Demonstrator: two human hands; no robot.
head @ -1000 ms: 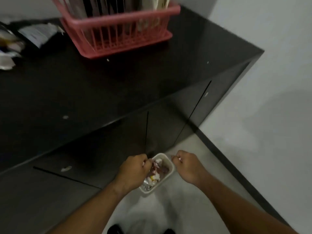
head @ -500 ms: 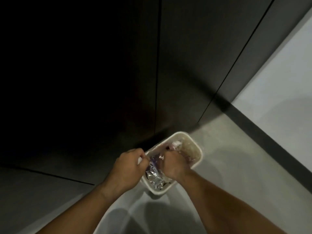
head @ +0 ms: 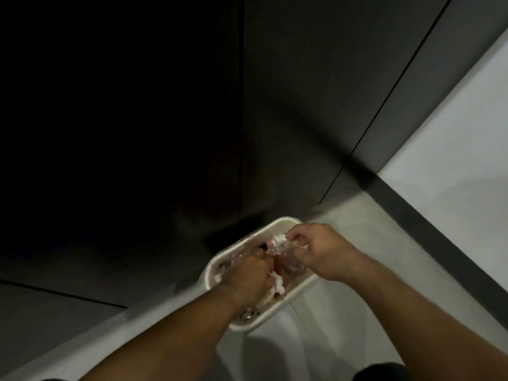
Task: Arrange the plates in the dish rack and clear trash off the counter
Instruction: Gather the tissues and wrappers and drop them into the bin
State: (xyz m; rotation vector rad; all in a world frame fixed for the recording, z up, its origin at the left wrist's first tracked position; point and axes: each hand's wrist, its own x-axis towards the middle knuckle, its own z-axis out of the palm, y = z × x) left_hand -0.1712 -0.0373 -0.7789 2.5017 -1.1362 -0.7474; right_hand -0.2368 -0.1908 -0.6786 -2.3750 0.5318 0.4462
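A big dark cabinet point(head: 165, 133) was seen from 9 to 12 o'clock, and a pale wall point(head: 453, 147) was seen at 3 o'clock. A grey floor point(head: 343, 339) was seen from 5 to 7 o'clock. A small white bin point(head: 278, 221) was stood on the floor near 6 o'clock, just beside the cabinet. Trash point(head: 277, 239) in pink and white bits was packed inside the bin. The trash step was judged to be partly done, as much trash was already in the bin. The counter, the plates and the dish rack were not shown, so what was left could not be told. The left hand point(head: 247, 279) was pushed down into the trash at the bin's 8 o'clock side. Its fingers were hidden, so its grip could not be told. The right hand point(head: 321, 248) was held over the 2 o'clock side, and a clear wrapper point(head: 291, 259) was pinched by its curled fingers
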